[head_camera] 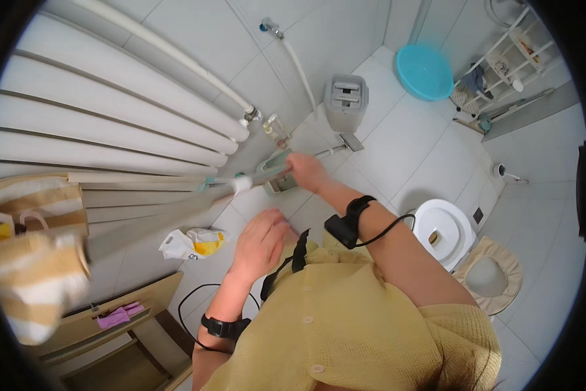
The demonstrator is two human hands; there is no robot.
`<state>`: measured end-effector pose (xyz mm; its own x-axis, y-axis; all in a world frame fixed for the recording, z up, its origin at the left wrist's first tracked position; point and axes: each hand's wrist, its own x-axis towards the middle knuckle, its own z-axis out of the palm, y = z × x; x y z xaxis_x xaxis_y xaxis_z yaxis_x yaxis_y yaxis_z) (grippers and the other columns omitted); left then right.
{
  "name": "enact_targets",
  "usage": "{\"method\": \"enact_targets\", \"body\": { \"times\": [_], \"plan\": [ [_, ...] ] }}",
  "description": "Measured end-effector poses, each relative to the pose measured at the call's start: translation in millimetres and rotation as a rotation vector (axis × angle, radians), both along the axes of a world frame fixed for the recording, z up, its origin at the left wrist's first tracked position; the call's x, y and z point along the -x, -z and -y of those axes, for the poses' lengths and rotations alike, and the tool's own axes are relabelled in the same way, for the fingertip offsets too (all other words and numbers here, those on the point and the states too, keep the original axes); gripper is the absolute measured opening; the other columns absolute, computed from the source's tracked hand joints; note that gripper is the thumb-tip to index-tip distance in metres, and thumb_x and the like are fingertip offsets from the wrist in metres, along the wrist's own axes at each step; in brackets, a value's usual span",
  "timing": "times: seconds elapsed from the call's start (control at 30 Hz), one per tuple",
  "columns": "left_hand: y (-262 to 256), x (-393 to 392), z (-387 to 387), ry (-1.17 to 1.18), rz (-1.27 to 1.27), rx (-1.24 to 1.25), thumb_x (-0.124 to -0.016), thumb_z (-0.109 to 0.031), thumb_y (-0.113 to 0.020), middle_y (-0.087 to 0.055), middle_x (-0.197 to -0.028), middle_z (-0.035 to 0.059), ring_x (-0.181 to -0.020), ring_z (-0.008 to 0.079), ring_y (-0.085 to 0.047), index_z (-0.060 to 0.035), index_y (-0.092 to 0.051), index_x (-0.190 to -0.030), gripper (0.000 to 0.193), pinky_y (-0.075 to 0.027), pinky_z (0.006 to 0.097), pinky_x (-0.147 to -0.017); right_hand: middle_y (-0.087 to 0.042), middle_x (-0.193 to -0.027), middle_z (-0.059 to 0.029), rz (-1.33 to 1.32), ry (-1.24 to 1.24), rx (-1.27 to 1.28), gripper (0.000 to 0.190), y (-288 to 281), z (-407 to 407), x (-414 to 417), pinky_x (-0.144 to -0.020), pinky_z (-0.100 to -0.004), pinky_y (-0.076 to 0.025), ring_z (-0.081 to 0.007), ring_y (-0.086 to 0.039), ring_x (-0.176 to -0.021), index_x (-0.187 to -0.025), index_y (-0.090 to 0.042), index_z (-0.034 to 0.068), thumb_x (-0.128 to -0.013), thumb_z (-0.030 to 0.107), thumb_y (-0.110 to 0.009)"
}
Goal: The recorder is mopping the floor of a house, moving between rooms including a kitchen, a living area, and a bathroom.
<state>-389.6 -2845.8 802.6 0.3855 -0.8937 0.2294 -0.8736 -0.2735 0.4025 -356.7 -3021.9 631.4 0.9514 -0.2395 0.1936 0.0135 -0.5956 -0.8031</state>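
My right hand [310,171] is closed around the pole of a flat mop [331,152]. Its small grey head [351,141] rests on the tiled floor near a grey bucket [347,105]. A white collar [242,184] sits on the pole, and the upper end blurs towards the lower left. Below the pole my left hand [261,242] hovers with nothing in it, its fingers loosely bent. Partly behind the pole and my right hand stands a pale green bin or dustpan [282,182]. Another pole [136,179] with a teal joint leans by the radiator.
A white radiator [117,102] lines the left wall, with striped cloth [34,288] below it. A white and yellow bag [195,243] lies on the floor. To the right are a toilet [442,234], a blue basin [425,72] and a white rack [505,61]. A cable loops from each wrist strap.
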Motion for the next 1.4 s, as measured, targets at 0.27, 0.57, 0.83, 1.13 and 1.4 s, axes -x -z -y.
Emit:
{"method": "enact_targets", "body": {
  "times": [0.27,0.57,0.83,1.13,1.4],
  "plan": [
    [62,-8,-60,-0.602,-0.759,0.033,-0.077,-0.003,-0.049,-0.056,-0.085,0.0074,-0.080,0.0185,-0.056,0.0013,-0.054,-0.088,0.013,-0.043,0.0267,-0.072,-0.056,-0.086,-0.0123,-0.036,0.239,0.004,0.029,-75,208,45,-0.072,-0.0325,-0.043,-0.0255,-0.054,-0.082,-0.096,-0.049,0.004,-0.068,0.000,-0.053],
    [102,-69,-27,-0.735,-1.153,0.243,-0.081,-0.007,-0.044,-0.057,-0.084,0.0064,-0.074,0.0147,-0.056,-0.0014,-0.052,-0.094,0.016,-0.044,0.0244,-0.067,-0.049,-0.092,-0.0045,-0.056,0.052,-0.200,0.020,-292,279,118,-0.077,-0.0273,-0.041,-0.0145,-0.048,-0.093,-0.090,-0.046,0.002,-0.072,-0.003,-0.051],
    [113,-114,28,-0.711,-1.267,0.337,-0.079,-0.008,-0.046,-0.058,-0.085,0.0080,-0.073,0.0160,-0.057,-0.0021,-0.052,-0.097,0.020,-0.046,0.0252,-0.065,-0.048,-0.089,-0.0027,-0.089,-0.047,0.037,0.019,-341,280,104,-0.076,-0.0258,-0.041,-0.0127,-0.048,-0.088,-0.090,-0.046,0.003,-0.074,0.000,-0.054],
    [134,-104,4,-0.922,-1.329,0.394,-0.079,-0.007,-0.044,-0.057,-0.083,0.0094,-0.071,0.0180,-0.058,-0.0013,-0.051,-0.097,0.020,-0.047,0.0260,-0.062,-0.052,-0.092,-0.0043,-0.001,0.067,0.015,0.017,-306,367,82,-0.078,-0.0262,-0.041,-0.0132,-0.048,-0.093,-0.086,-0.046,0.005,-0.072,-0.001,-0.055],
    [145,-78,-12,-1.245,-1.474,0.820,-0.077,-0.005,-0.043,-0.054,-0.091,0.0140,-0.077,0.0242,-0.057,-0.0024,-0.043,-0.106,0.029,-0.048,0.0298,-0.062,-0.053,-0.092,-0.0032,0.077,-0.074,0.161,0.018,-388,373,79,-0.081,-0.0282,-0.039,-0.0138,-0.049,-0.095,-0.086,-0.047,0.008,-0.073,0.009,-0.059]
  ]
}}
